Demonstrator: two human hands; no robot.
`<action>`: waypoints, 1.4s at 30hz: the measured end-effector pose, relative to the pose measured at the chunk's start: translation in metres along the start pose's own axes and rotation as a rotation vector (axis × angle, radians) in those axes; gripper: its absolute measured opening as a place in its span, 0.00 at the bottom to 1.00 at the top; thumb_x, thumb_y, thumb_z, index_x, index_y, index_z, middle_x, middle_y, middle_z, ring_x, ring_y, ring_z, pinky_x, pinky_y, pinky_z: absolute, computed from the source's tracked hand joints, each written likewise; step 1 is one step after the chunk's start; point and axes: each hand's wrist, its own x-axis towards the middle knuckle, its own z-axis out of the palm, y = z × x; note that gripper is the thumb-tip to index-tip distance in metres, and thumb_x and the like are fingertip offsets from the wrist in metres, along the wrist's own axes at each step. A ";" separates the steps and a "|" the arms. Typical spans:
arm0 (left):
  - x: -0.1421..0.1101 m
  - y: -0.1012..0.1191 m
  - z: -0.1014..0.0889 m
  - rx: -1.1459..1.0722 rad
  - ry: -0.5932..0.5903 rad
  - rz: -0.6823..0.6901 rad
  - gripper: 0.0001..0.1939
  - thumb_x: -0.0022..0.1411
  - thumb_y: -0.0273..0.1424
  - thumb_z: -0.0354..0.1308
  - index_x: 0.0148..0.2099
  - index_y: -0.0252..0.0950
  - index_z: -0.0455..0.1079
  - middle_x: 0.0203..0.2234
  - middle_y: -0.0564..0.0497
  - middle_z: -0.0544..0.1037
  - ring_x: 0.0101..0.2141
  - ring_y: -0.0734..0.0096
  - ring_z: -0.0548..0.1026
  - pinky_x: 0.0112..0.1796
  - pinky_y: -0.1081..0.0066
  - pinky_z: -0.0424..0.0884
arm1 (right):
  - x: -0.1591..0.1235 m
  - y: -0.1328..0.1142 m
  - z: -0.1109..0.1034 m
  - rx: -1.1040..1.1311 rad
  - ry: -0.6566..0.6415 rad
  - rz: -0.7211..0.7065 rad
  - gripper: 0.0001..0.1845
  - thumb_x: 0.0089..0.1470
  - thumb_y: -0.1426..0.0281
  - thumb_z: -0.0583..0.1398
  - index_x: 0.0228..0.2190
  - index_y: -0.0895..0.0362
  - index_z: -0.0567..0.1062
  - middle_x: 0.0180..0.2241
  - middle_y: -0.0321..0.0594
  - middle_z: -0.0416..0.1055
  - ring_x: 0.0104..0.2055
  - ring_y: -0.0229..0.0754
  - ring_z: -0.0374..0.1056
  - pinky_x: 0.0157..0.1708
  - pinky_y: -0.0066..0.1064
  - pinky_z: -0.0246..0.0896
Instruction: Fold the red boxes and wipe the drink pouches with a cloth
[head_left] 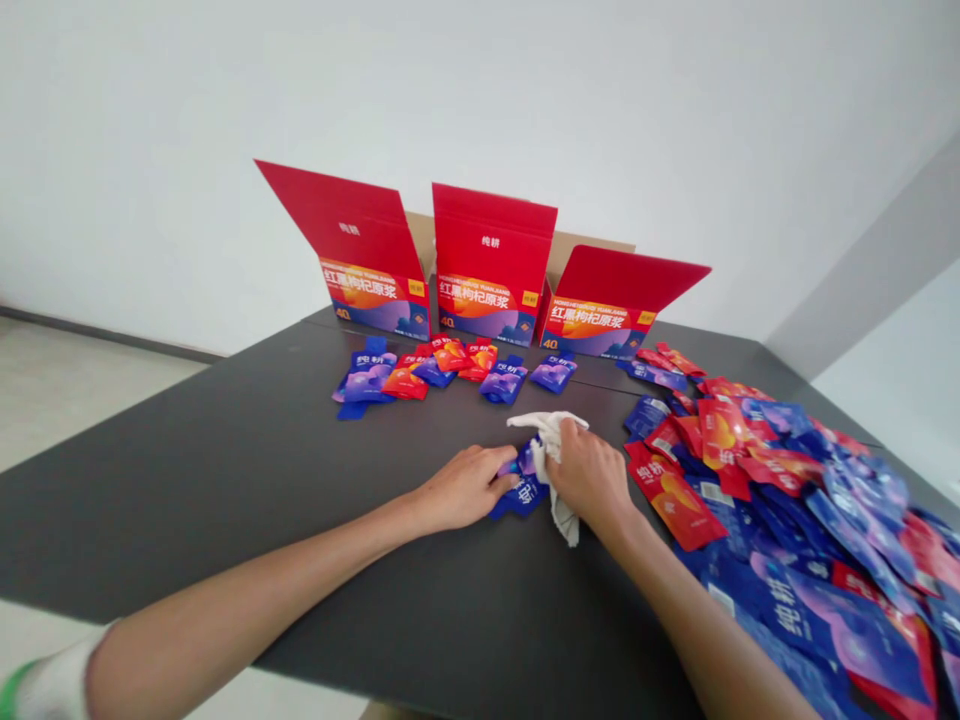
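The blue printed pouch (523, 497) lies on the dark table (315, 470), between the two hands and partly hidden by them. The left hand (466, 487) comes in from its left: thumb and forefinger sit on its left edge, slightly apart, with a bit of the print showing between them. Whether this grip pinches the pouch or only presses it down, I cannot tell. The right hand (592, 475) has its grip closed on a crumpled white cloth (564, 518), bunched under the fingers; the cloth covers the right side of the pouch, one end pointing left above it and another hanging toward the near edge of the table. The pouch is thus directly at the left fingertips and just left of the right grip, with the cloth between it and the right fingers.

Beyond the hands, a loose cluster of blue and red pouches (504, 382) lies in front of three goji-puree cartons: a left carton (367, 300), a middle carton (480, 308) and a right carton (589, 328), each with its red front flap raised. Some of the pouches overlap. To the right of the right hand, a large heap of blue and red pouches (724, 435) spreads along the table, past the right forearm.
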 end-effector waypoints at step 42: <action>-0.006 -0.018 -0.007 0.151 0.128 0.323 0.12 0.61 0.36 0.54 0.45 0.36 0.68 0.40 0.48 0.70 0.41 0.68 0.69 0.43 0.69 0.66 | -0.009 0.022 0.004 0.142 0.030 0.001 0.14 0.55 0.62 0.49 0.41 0.55 0.63 0.36 0.42 0.71 0.36 0.45 0.69 0.29 0.29 0.53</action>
